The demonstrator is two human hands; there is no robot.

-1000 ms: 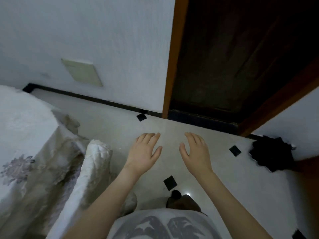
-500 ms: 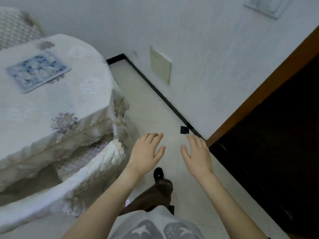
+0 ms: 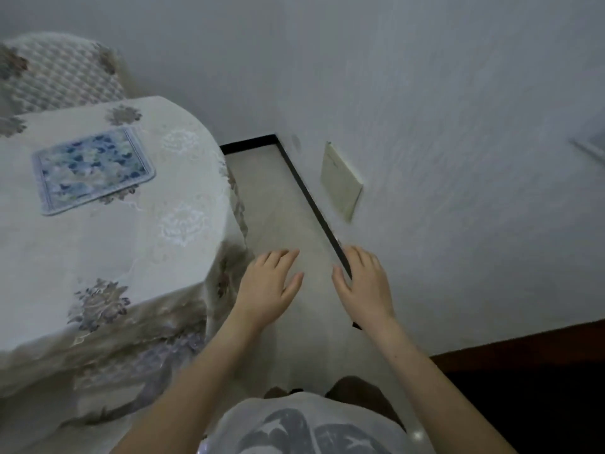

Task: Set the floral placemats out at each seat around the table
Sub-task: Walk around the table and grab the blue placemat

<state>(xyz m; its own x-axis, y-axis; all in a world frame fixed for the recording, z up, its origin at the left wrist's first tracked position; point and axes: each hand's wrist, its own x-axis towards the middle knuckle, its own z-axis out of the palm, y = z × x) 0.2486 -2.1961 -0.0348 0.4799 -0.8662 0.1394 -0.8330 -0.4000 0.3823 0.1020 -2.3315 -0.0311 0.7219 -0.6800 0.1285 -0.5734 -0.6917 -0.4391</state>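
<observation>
While you stand at the right edge of the table [image 3: 98, 244], your 2 hands hang in front of you over the floor [image 3: 275, 204], apart from each other and holding nothing.

Item 1: your left hand [image 3: 266, 290], palm down, fingers straight and slightly spread, just right of the hanging tablecloth [image 3: 183, 224] without touching it.

Item 2: your right hand [image 3: 365, 286], palm down, fingers relaxed and straight, in front of the black baseboard [image 3: 307, 194] where the floor meets the wall [image 3: 442, 126].

Item 3: 1 floral placemat [image 3: 93, 168], blue and white with a pale border, lying flat on the far left part of the table, well apart from both hands, turned slightly askew to the table edge.

Item 4: table, covered by the pale tablecloth with grey-purple flower motifs, cloth draping down on the near and right sides.

Item 5: 1 chair [image 3: 62, 73] with a quilted pale cover, at the far left, behind the table.

Item 6: 1 cream wall plate [image 3: 340, 181], low on the wall at right of the floor strip.

Item 7: dark wooden door frame [image 3: 523, 345], near right.
</observation>
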